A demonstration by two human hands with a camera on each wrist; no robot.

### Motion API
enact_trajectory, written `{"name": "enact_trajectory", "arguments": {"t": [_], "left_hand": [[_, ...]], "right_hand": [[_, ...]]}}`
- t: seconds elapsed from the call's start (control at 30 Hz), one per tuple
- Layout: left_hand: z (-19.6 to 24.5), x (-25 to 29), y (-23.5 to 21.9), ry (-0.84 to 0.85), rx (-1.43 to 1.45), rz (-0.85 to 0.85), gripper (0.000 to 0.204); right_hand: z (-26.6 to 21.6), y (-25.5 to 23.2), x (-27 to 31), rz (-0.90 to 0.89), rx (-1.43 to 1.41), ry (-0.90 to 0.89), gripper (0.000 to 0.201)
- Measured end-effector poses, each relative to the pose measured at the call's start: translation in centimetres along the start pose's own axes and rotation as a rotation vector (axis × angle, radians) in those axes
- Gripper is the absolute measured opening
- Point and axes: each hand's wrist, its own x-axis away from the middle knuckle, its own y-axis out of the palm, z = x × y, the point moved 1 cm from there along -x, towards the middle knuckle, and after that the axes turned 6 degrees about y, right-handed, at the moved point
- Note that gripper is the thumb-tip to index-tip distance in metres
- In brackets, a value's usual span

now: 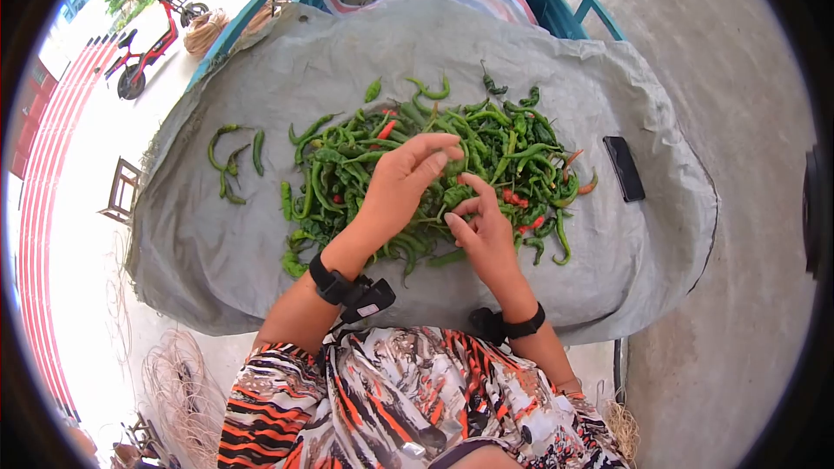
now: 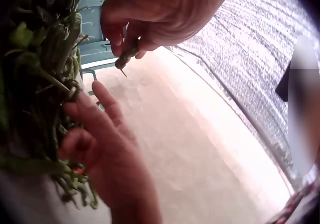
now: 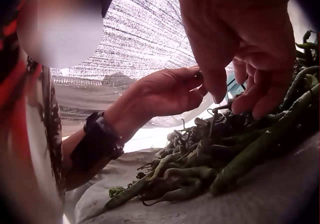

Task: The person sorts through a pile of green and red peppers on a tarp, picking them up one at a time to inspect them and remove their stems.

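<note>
A heap of green chili peppers, with a few red ones in it, lies on a grey cloth. My left hand is over the middle of the heap. In the left wrist view its fingertips pinch a small, dark, shrivelled chili pepper with a thin stem. Lower and to the right, my right hand is at the near side of the heap. Its thumb and curled fingers pinch a green chili pepper by the stem, as the right wrist view shows. Both hands are close together, palms partly hidden.
Several loose chili peppers lie apart on the left of the cloth. A black phone rests at the right. The cloth covers a teal cart, whose frame shows at the back. A red scooter stands beyond, at the far left.
</note>
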Motion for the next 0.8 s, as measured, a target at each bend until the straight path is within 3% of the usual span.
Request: {"name": "enact_trajectory", "arguments": {"t": [0.1,0.2,0.3,0.4,0.6,0.73,0.8], "left_hand": [[0.4,0.1,-0.1,-0.066,0.114,0.008,0.030],[0.5,0.5,0.1,-0.099,0.244,0.034,0.033],[-0.4,0.7,-0.4,-0.145,0.324,0.061,0.034],[-0.2,0.7,-0.7,-0.184,0.324,0.045,0.031],[-2.6,0.7,-1.1,0.070,-0.317,-0.115,0.031],[-0.3,1.3,-0.1,0.089,-0.449,-0.028,0.033],[-0.1,1.3,0.2,0.112,-0.410,-0.191,0.033]], "right_hand": [[-0.8,0.1,0.4,0.055,0.022,0.010,0.054],[-1.4,0.1,0.9,0.049,0.284,-0.116,0.046],[-0.1,0.4,0.9,0.054,0.568,-0.418,0.039],[-0.5,0.6,0.7,0.054,0.611,-0.367,0.033],[-1.7,-1.3,0.0,0.434,0.366,-0.570,0.022],[-2.6,-2.6,0.7,0.399,0.095,-0.299,0.016],[-3.0,-2.5,0.8,0.299,-0.187,-0.208,0.014]]}}
